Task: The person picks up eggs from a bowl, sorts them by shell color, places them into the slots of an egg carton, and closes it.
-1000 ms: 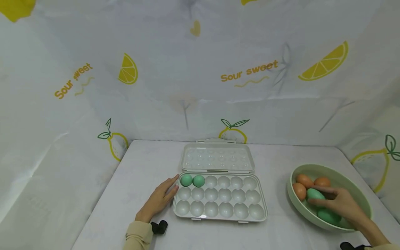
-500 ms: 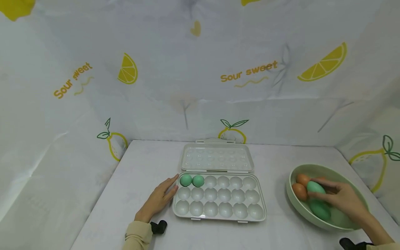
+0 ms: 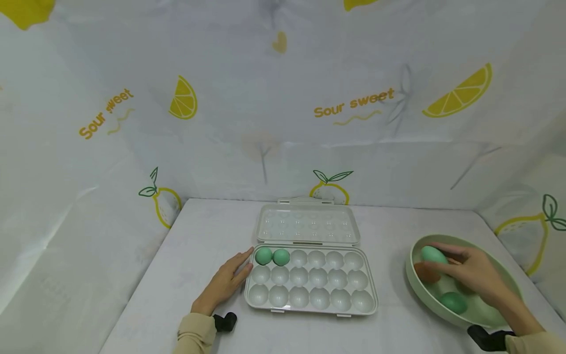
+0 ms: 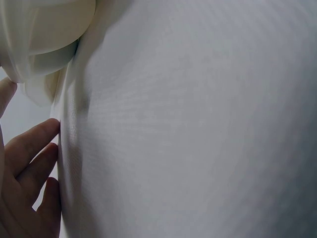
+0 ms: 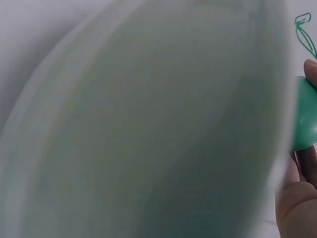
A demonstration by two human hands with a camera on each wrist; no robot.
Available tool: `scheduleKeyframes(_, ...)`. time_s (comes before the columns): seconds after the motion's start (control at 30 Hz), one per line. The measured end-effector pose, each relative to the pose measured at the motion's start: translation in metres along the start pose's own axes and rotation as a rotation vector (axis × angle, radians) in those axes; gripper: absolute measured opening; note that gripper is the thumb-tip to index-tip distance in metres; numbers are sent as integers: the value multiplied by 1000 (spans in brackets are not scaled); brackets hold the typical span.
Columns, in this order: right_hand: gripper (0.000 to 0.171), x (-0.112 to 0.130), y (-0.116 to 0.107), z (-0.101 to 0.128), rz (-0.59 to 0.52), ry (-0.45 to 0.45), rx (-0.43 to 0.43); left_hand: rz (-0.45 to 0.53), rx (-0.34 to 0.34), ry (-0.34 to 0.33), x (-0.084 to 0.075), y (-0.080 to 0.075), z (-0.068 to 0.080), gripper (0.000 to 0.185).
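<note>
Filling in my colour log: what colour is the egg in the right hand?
Green; the egg in the right hand shows best in the head view.

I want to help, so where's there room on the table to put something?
Bare table lies between the tray and the bowl, and left of the left hand. It's crowded inside the bowl, with eggs and the right hand, and at the tray's left edge.

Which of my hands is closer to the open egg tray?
The left. Your left hand lies at the left edge of the egg tray; your right hand is farther right, at the green bowl, holding a green egg.
</note>
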State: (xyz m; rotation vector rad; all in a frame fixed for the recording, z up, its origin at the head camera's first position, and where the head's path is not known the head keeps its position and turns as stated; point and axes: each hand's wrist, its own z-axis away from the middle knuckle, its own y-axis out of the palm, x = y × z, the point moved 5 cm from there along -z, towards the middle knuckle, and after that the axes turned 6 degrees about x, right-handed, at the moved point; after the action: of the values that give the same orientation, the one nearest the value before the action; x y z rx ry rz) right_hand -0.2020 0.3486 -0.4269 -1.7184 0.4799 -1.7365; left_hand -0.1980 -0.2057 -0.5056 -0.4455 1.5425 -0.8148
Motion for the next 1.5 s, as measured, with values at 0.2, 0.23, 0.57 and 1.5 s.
scheduleKeyframes(0.2,55,20,8,-9,-62,-89,10,-1,2,6,1,1,0,52)
scheduleKeyframes(0.23,55,23,10,-11,-74,-99,13,-3,0,7,1,0,-1,52)
scheduleKeyframes(0.57,64,50,29,-29,-174,-68,43,-2,3,8,0,0,-1,52)
scheduleKeyframes(1.5,53,85,75,-55,-424,-251,-129,-28,-1,-1,0,1,0,52)
